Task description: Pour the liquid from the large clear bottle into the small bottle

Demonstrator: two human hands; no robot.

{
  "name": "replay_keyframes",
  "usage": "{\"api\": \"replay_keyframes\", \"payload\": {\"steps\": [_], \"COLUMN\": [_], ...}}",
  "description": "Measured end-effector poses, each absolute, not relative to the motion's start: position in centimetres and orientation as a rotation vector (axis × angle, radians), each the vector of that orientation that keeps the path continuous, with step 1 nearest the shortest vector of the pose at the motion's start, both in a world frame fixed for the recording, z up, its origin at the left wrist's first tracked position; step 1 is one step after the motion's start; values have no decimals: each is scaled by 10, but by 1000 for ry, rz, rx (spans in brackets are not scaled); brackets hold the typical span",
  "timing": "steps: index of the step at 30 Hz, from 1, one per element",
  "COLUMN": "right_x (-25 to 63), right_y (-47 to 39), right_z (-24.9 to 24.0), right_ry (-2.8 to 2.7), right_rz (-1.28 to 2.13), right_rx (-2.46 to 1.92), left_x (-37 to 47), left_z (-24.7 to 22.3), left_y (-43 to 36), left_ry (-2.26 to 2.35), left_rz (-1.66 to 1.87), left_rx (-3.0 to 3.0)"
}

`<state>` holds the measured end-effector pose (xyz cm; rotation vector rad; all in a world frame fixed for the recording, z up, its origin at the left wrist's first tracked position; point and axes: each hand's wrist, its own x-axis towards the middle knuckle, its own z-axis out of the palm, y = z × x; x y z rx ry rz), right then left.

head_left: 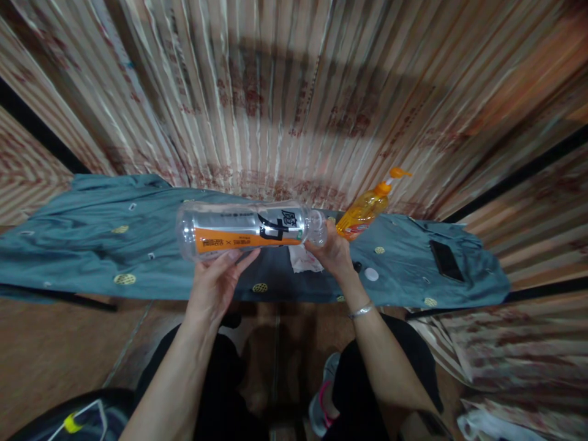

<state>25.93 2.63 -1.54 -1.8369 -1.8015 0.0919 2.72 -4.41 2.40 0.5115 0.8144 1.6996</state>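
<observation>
A clear plastic bottle with a silver and orange label lies level in the air above the cloth, its neck to the right. My right hand closes around the neck. Under the bottle's wide end, my left hand supports it from below with fingers stretched along its side. Just beyond my right hand stands an orange pump bottle of yellow liquid. A white tissue rests on the cloth below the bottle. Beside my right wrist is a white round cap.
A blue-green cloth with yellow spots covers the narrow table. A dark phone lies at its right end. Striped curtain-like sheeting rises behind. A dark round basin-like object is at the lower left.
</observation>
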Motion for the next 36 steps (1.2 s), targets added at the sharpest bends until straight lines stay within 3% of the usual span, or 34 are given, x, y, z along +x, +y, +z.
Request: {"api": "replay_keyframes", "payload": {"steps": [36], "right_x": [260], "right_y": [23], "right_z": [-17], "right_ry": [-1843], "right_rz": [75], "right_rx": [-1812], "left_x": [23], "left_z": [23], "left_y": [-45], "left_ry": [856], "left_rz": [1704], "left_rx": [548]}}
